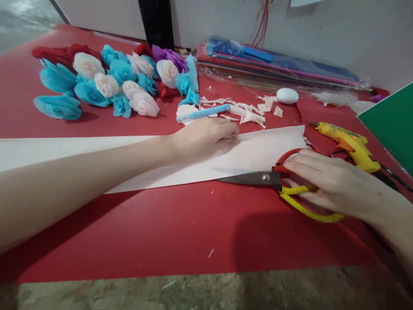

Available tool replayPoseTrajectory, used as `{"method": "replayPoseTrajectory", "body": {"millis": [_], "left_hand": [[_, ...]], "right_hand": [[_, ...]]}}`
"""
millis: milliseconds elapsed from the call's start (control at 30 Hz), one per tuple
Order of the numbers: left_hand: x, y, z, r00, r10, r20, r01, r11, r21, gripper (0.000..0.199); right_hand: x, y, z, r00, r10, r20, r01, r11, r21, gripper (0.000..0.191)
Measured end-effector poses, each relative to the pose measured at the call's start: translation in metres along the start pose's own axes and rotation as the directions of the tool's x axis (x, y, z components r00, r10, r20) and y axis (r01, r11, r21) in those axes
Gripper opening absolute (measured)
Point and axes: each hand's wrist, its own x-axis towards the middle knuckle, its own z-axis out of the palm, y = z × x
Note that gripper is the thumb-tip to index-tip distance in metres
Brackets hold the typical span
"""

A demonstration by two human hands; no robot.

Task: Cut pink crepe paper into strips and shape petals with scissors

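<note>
A long strip of white paper (267,146) lies across the red table. My left hand (206,135) presses on it with bent fingers, the fingertips partly hidden. At the right, my right hand (332,178) has its fingers in the loops of scissors (250,178) with one red and one yellow handle. The dark blades point left and look nearly closed, lying along the strip's near edge. Just beyond my left hand, a light-blue stick-like piece (204,113) rests over pale paper scraps (248,113).
Paper flowers (121,73) in blue, pale pink, red and purple cover the back left. Wrapped paper sheets (284,64) lie along the wall, near a white egg-shaped object (287,96). At right are a yellow glue gun (348,144) and a green board (392,122).
</note>
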Motion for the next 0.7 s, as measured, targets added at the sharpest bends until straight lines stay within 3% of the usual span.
{"method": "replayPoseTrajectory", "body": {"millis": [333,700], "left_hand": [[-0.001,-0.001,0.000,1.000,0.003,0.007,-0.003,1.000,-0.015,0.022],[-0.001,0.001,-0.001,1.000,-0.005,0.028,0.006,1.000,-0.020,0.020]], "right_hand": [[0.004,-0.008,0.000,0.996,0.077,0.039,-0.074,0.995,-0.071,0.022],[0.010,-0.004,-0.001,0.991,0.097,0.091,-0.103,0.993,0.065,0.020]]}}
